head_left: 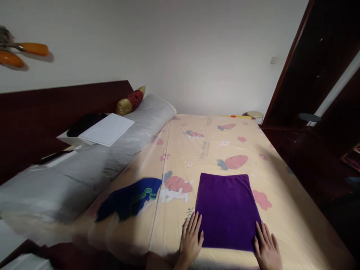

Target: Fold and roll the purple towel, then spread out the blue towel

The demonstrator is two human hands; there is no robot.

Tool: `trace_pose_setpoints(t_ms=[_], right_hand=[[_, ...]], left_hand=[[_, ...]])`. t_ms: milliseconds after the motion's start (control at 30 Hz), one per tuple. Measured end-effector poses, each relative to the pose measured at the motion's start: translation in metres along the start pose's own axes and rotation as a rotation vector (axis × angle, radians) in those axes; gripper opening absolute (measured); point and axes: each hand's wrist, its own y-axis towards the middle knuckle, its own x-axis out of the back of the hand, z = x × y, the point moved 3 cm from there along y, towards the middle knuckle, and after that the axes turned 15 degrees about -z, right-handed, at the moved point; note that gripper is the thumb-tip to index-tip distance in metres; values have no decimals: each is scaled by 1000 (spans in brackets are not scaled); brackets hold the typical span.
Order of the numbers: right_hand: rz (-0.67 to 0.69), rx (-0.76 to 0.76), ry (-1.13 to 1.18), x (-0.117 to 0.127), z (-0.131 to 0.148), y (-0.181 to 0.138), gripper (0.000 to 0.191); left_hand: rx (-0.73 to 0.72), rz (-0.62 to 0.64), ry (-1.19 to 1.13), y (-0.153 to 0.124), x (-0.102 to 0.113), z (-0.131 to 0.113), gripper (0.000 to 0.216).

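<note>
A purple cloth (pixel 227 212) lies flat on the bed, its shape close to a rectangle and its far edge slightly wavy. Against its near left edge rests my left hand (pixel 191 236), open, with fingers stretched forward and the thumb touching the cloth. My right hand (pixel 266 243) lies open at the near right corner, fingers spread over the cloth's edge and the sheet. Neither hand grips anything. To the left of the cloth, a crumpled dark blue garment (pixel 129 198) with green stripes lies on the sheet.
The bed sheet (pixel 180 153) is pale with carrots and rabbits. Along the left run grey bedding (pixel 123 161), a white box lid (pixel 108 129), a red and gold cushion (pixel 131 102) and a dark headboard (pixel 56 108). Stools (pixel 255 114) stand beyond the bed's right side.
</note>
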Motion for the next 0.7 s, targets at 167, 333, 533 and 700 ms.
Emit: trace_pose_setpoints(t_ms=[167, 333, 533, 700], right_hand=[[15, -26, 33, 3, -2, -1, 64], [-4, -32, 90, 0, 1, 6, 59], [40, 101, 249, -31, 64, 37, 63], [15, 191, 299, -58, 87, 41, 63]], left_hand=[[-19, 9, 30, -2, 0, 3, 65], [38, -6, 18, 1, -2, 2, 70], [30, 47, -96, 49, -25, -64, 73], [-109, 103, -211, 61, -53, -103, 72]])
